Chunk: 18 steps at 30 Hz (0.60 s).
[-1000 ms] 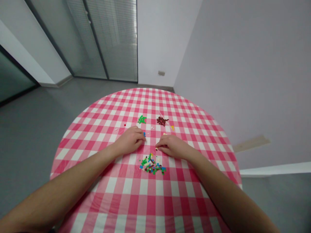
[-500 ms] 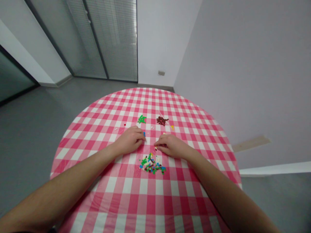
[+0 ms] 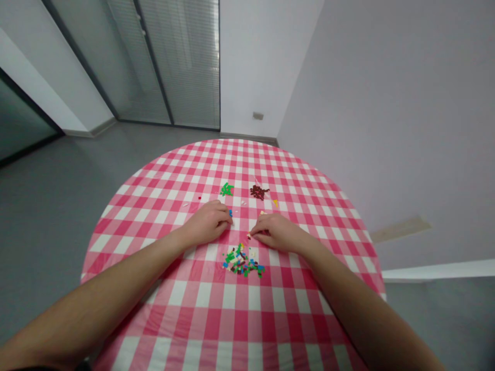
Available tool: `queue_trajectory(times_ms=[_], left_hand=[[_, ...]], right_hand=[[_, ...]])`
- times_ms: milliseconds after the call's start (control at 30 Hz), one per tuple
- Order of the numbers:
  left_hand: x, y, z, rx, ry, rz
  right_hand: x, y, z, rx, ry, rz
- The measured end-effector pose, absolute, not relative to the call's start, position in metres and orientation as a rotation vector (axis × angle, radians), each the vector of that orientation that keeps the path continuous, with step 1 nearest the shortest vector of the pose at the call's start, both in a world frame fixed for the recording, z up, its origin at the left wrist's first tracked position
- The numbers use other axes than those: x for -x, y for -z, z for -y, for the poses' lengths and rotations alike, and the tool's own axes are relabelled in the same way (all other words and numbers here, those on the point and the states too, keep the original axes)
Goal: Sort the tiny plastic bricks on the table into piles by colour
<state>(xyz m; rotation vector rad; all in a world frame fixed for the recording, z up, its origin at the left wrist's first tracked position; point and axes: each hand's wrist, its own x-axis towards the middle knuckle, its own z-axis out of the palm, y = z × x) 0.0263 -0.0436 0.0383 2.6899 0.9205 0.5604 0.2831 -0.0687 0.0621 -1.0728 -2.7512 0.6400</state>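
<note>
My left hand point(image 3: 211, 222) rests on the checked tablecloth with its fingers curled and fingertips drawn together; what they hold, if anything, is hidden. Blue toy bricks point(image 3: 230, 213) lie right beside its fingers. Opposite it, my right hand point(image 3: 273, 231) is closed in a pinch, its fingertips at a tiny cream and dark brick point(image 3: 249, 235) on the cloth. Whether those fingers grip anything is too small to tell. Nearer to me spreads a mixed pile of small bricks point(image 3: 243, 263) in green, blue, white, brown and yellow. Cream bricks point(image 3: 263, 212) show just behind my right hand.
Beyond my hands sit a green brick pile point(image 3: 227, 189) and a dark brown one point(image 3: 258, 192). Yellow bricks point(image 3: 275, 203) lie at the right, a red brick point(image 3: 199, 198) and white pieces point(image 3: 185, 204) at the left. The round table point(image 3: 240, 149) stands near a wall.
My right fingertips have drawn slightly to the right, showing more of the tiny cream and dark brick, which stays in place. My left hand looks still.
</note>
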Motion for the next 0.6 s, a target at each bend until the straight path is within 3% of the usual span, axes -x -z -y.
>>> queue_trajectory(times_ms=[600], left_hand=[[-0.0270,-0.0378,0.0440,-2.682,-0.570,-0.916]], right_hand=[[-0.2842,-0.0589,0.0653,1.167,-0.562,2.736]])
